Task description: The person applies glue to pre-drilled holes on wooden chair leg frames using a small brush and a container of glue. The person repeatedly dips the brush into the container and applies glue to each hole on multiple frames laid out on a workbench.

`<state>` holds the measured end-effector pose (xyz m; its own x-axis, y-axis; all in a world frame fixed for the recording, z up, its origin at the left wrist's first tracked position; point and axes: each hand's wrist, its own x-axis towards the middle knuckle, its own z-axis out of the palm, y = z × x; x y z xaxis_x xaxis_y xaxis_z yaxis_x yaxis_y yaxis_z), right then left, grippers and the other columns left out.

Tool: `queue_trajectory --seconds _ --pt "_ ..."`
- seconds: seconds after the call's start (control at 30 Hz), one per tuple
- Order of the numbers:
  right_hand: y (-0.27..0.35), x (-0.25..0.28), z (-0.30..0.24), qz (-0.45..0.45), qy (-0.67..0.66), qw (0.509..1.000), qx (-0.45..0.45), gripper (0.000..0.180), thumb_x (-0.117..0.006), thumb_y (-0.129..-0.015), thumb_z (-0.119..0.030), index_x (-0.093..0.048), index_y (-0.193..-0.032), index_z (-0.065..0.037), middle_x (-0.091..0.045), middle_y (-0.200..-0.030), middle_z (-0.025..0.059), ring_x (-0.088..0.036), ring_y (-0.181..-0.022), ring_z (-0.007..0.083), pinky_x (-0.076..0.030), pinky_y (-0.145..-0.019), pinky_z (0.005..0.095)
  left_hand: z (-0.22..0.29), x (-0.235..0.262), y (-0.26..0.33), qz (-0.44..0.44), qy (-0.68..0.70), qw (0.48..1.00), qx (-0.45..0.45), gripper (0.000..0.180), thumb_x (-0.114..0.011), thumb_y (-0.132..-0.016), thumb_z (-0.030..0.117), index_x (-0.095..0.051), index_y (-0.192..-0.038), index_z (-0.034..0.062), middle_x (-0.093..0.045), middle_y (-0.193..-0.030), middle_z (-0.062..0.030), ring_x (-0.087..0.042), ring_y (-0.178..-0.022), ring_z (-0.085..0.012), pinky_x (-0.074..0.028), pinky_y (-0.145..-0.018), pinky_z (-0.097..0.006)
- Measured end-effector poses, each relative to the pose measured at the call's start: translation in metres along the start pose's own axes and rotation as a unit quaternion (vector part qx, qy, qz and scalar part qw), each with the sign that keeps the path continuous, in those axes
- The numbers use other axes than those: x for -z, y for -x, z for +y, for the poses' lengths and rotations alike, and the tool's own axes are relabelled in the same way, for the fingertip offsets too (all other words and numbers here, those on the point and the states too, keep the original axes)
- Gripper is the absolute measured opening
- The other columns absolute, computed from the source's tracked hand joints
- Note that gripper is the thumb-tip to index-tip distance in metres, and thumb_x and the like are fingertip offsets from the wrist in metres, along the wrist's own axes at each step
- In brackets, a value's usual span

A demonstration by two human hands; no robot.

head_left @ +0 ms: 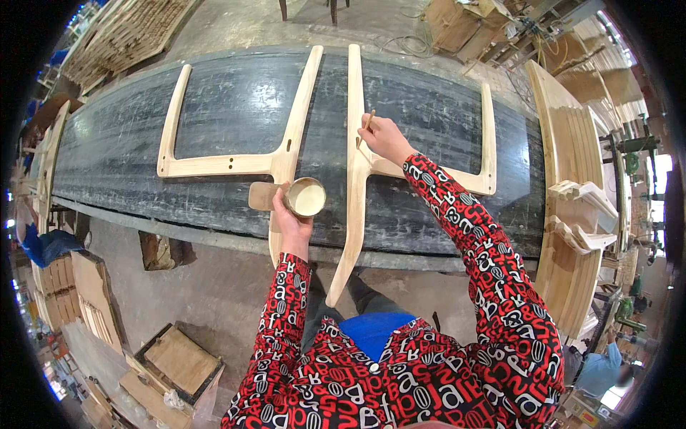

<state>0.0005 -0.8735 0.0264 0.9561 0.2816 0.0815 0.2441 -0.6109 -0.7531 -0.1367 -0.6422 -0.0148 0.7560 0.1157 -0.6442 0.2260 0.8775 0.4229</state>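
Observation:
Two pale wooden chair side frames lie on a dark table, the left frame [223,165] and the right frame [355,174]. My left hand [294,227] is closed around a round cup [307,196] of cream-coloured liquid, above the lower part of the left frame. A small flat wooden piece [263,196] shows beside the cup; whether it belongs to the cup I cannot tell. My right hand [388,141] pinches a thin wooden stick [369,120] over the right frame. The stick's lower end is close to the slot [359,142] in the upright; whether it touches, I cannot tell. Dark holes mark the left frame's crosspiece.
The dark, scuffed table [236,118] spans the width in front of me. Stacked boards [572,143] and shaped wooden parts [582,200] stand at its right end. Slatted wood [125,39] is piled at the far left. A shallow box [179,362] sits at the lower left.

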Motion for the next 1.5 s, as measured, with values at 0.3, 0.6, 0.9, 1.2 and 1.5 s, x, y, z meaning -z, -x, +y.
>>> queue_trajectory --seconds 0.3,0.6,0.9,1.2,1.5 --pt "-0.01 0.016 -0.006 -0.097 0.144 0.983 0.057 0.016 -0.057 -0.084 -0.019 -0.052 -0.08 -0.004 -0.057 -0.071 0.0178 -0.058 -0.074 0.0369 -0.046 -0.065 0.0459 -0.006 0.002 0.004 0.001 -0.006 1.0 0.009 0.039 -0.045 -0.092 0.039 -0.054 -0.118 0.011 -0.061 -0.112 -0.005 -0.06 -0.104 -0.0216 -0.05 -0.087 -0.039" --pt "0.012 0.052 -0.017 -0.121 0.063 0.973 0.188 0.005 -0.058 -0.078 -0.006 -0.06 -0.082 -0.004 -0.056 -0.078 0.0107 -0.058 -0.074 0.0255 -0.046 -0.066 0.0345 -0.007 -0.018 -0.023 -0.045 -0.039 0.998 0.028 0.038 -0.048 -0.09 0.038 -0.055 -0.117 0.0119 -0.061 -0.112 -0.0051 -0.06 -0.103 -0.022 -0.051 -0.086 -0.04" --pt "0.114 0.032 -0.053 0.148 -0.221 0.956 -0.126 0.019 -0.059 -0.09 -0.017 -0.057 -0.084 0.001 -0.061 -0.068 0.0048 -0.059 -0.063 0.008 -0.047 -0.057 0.0224 -0.049 -0.052 -0.034 -0.096 -0.082 0.991 0.035 0.033 -0.049 -0.092 0.034 -0.055 -0.114 0.01 -0.062 -0.105 -0.0055 -0.061 -0.099 -0.0217 -0.051 -0.086 -0.038" --pt "0.177 0.061 0.003 0.211 -0.597 0.738 -0.233 0.008 -0.056 -0.091 -0.011 -0.056 -0.092 -0.003 -0.064 -0.084 0.0099 -0.062 -0.07 0.0158 -0.052 -0.065 0.0292 -0.11 -0.078 0.006 -0.099 -0.051 0.988 0.105 0.041 -0.049 -0.089 0.041 -0.053 -0.119 0.0139 -0.06 -0.116 -0.0053 -0.059 -0.106 -0.023 -0.051 -0.087 -0.041" --pt "0.202 0.08 0.041 0.245 -0.631 0.661 -0.324 0.011 -0.059 -0.089 -0.016 -0.056 -0.088 -0.006 -0.059 -0.077 0.0062 -0.057 -0.064 0.0128 -0.051 -0.059 0.0287 -0.16 -0.104 0.022 -0.085 -0.009 0.99 0.109 0.038 -0.051 -0.088 0.04 -0.056 -0.117 0.016 -0.061 -0.114 -0.0035 -0.058 -0.107 -0.0225 -0.048 -0.09 -0.041"
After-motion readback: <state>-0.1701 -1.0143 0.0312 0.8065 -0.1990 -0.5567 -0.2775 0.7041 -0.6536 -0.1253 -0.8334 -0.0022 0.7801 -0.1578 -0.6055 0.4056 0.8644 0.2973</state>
